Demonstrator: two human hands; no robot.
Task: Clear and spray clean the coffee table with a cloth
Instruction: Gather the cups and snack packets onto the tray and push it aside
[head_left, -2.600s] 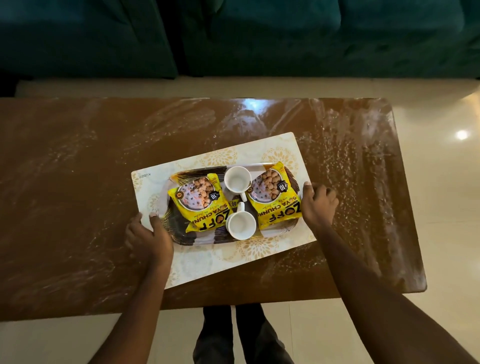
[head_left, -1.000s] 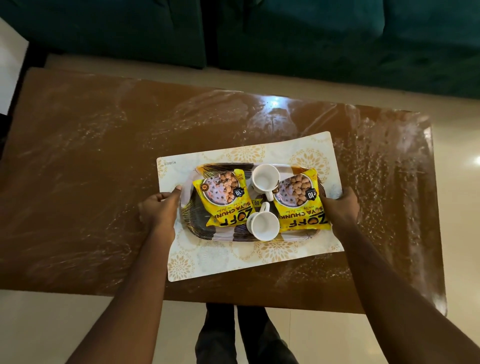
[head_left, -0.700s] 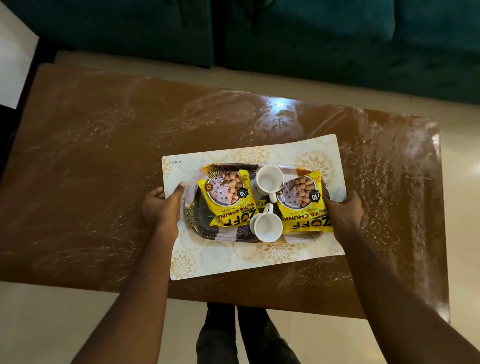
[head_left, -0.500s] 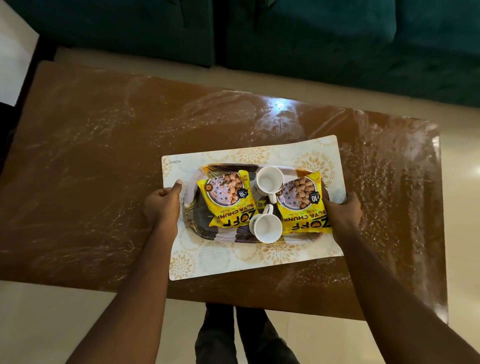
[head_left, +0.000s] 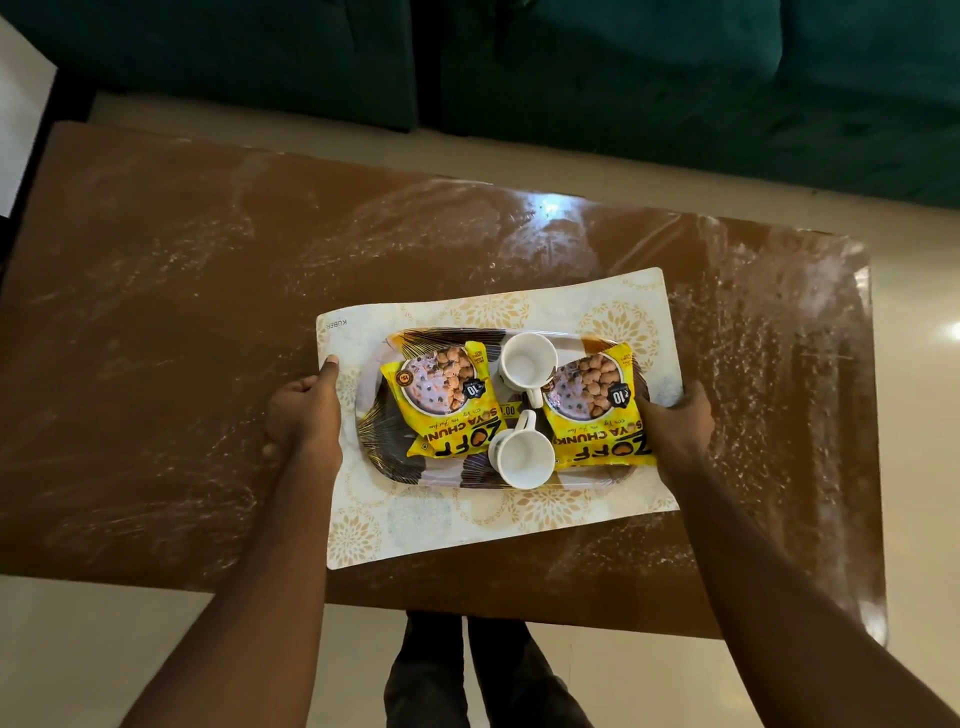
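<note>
Left hand (head_left: 304, 415) pinches left edge of placemat (head_left: 519, 519), thumb on top. Right hand (head_left: 675, 426) curls over right edge; tray-rim contact unclear. Placemat thin, floppy, likely sags under loaded tray (head_left: 379, 436). Cups (head_left: 521, 457) loose, breakable. Snack packets (head_left: 447, 405) light, slick. Safer hold: stiff tray rims, kept level. Load sits mid coffee table (head_left: 156, 364), which is smeared.

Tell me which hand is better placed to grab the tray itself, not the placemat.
Probably right. The right hand sits against the right end of the tray; the left hand holds the placemat edge, bare mat showing between it and the tray.
</note>
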